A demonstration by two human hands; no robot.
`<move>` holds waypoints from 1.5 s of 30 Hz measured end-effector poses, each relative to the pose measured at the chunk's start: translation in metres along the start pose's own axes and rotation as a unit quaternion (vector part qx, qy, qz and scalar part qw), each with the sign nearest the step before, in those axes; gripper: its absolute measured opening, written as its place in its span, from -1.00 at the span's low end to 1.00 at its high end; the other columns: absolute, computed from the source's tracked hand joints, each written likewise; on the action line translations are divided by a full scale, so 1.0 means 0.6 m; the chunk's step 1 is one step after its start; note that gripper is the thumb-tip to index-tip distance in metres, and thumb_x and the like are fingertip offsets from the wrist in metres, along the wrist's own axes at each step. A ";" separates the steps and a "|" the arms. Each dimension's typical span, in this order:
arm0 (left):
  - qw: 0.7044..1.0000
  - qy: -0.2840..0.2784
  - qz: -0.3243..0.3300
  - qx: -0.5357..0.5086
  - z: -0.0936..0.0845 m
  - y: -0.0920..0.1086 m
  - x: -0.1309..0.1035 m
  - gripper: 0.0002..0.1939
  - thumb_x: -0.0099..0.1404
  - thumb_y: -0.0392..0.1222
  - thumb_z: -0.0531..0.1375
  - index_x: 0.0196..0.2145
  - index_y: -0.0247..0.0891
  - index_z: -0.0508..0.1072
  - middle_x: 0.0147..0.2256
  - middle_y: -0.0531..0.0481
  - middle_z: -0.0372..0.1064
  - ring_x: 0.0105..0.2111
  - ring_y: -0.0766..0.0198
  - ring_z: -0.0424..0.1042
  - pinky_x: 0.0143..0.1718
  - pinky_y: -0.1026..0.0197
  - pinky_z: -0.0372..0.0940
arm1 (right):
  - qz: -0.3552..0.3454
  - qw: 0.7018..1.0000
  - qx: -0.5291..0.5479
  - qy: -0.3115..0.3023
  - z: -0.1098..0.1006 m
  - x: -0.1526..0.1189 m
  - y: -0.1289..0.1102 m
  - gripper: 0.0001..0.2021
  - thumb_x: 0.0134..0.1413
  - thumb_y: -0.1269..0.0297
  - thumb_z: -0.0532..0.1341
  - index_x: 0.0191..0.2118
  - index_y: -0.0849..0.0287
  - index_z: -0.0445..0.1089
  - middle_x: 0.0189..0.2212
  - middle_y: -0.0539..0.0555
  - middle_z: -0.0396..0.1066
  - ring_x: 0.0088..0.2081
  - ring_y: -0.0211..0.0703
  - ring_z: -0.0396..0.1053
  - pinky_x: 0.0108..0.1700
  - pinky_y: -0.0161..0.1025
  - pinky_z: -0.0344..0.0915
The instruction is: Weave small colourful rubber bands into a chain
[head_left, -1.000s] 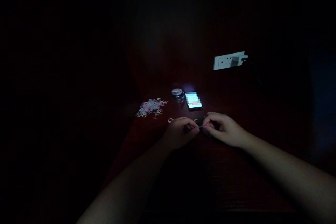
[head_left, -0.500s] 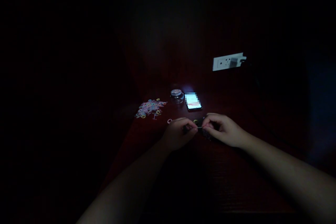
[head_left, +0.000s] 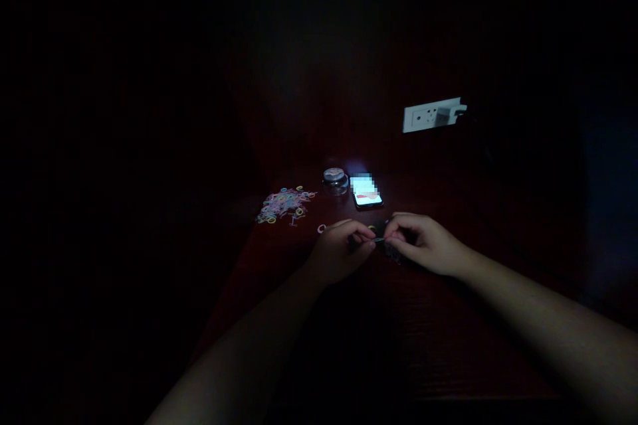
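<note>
Between my two hands a small pale rubber band is stretched, just above the dark red table. My left hand pinches its left end between thumb and forefinger. The right end is in the pinch of my right hand. Under the right fingertips some small dark bands hang or lie; shadow hides how they join. A yellow band lies just beyond the fingertips, and a pink band beside my left knuckles. Farther left is a loose pile of coloured rubber bands.
A small lidded jar stands behind my hands, with a lit phone to its right. On the back wall is a white socket panel with a plug in it. The table fades into darkness at its edges.
The band between my fingertips looks slightly more spread into a loop than before. Both hands keep their pinches in nearly the same place.
</note>
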State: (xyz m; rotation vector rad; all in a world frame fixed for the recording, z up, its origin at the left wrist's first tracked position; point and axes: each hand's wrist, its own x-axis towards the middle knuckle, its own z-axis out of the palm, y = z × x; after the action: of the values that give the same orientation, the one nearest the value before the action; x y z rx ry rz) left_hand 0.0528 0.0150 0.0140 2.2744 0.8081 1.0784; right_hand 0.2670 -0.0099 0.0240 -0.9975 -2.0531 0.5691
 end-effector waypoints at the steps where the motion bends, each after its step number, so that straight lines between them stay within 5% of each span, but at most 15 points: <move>1: 1.000 -0.001 0.003 0.000 0.000 0.000 0.000 -0.87 0.21 -0.20 0.22 -0.26 -0.24 0.48 -0.34 0.00 0.44 -0.36 0.31 0.40 -0.35 0.27 0.30 | -0.001 1.000 0.002 0.000 0.000 0.000 0.000 -0.85 0.12 0.25 0.20 -0.38 0.21 0.41 -0.51 0.01 0.30 -0.50 -0.30 0.23 -0.46 -0.32 0.21; 45: 0.999 -0.034 -0.008 0.018 -0.002 0.004 0.003 -0.90 0.25 -0.20 0.18 -0.37 -0.24 0.47 -0.43 0.03 0.42 -0.40 0.31 0.38 -0.37 0.28 0.26 | -0.026 1.000 -0.010 0.003 -0.005 -0.003 -0.005 -0.83 0.14 0.26 0.18 -0.42 0.19 0.41 -0.49 0.01 0.30 -0.46 -0.27 0.24 -0.41 -0.30 0.21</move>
State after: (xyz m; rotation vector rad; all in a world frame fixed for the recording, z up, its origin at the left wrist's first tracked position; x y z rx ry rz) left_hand 0.0534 0.0146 0.0170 2.3170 0.8248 0.9818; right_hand 0.2686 -0.0127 0.0270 -0.9524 -2.0766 0.5186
